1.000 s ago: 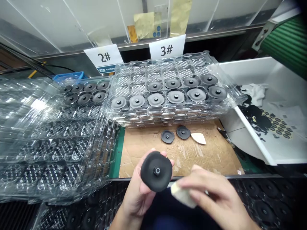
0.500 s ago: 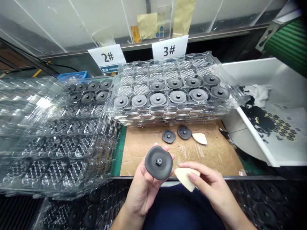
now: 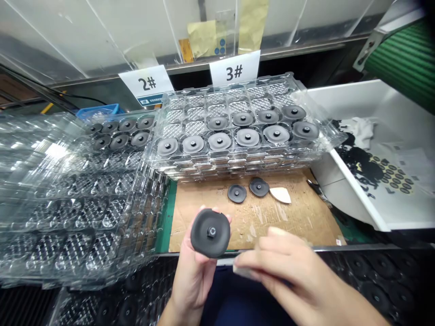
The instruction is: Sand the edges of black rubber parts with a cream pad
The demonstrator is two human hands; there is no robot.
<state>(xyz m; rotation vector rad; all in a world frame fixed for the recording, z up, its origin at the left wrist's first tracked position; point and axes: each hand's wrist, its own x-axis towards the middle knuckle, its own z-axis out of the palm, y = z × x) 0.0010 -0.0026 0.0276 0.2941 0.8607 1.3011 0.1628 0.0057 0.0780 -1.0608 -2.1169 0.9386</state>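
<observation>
My left hand (image 3: 194,276) holds a black disc (image 3: 210,233) by its edges, the small central knob facing up. To its right, my right hand (image 3: 288,267), blurred, pinches a pale pad (image 3: 245,270) mostly covered by the fingers; pad and disc are apart. On the brown cardboard (image 3: 200,194) beyond the hands lie a smaller black disc (image 3: 237,194), another black disc (image 3: 258,187) and a cream wedge-shaped pad (image 3: 280,195).
A clear tray stack (image 3: 238,156) with black discs stands behind the cardboard, under signs "2#" and "3#". More clear trays (image 3: 74,199) fill the left. A white bin (image 3: 360,192) with black scraps is at right, below a green ribbed hose (image 3: 404,63).
My left hand and its disc have shifted left in view. My right hand has moved and turned, so its fingers now cover most of the pad. The whole view has shifted slightly.
</observation>
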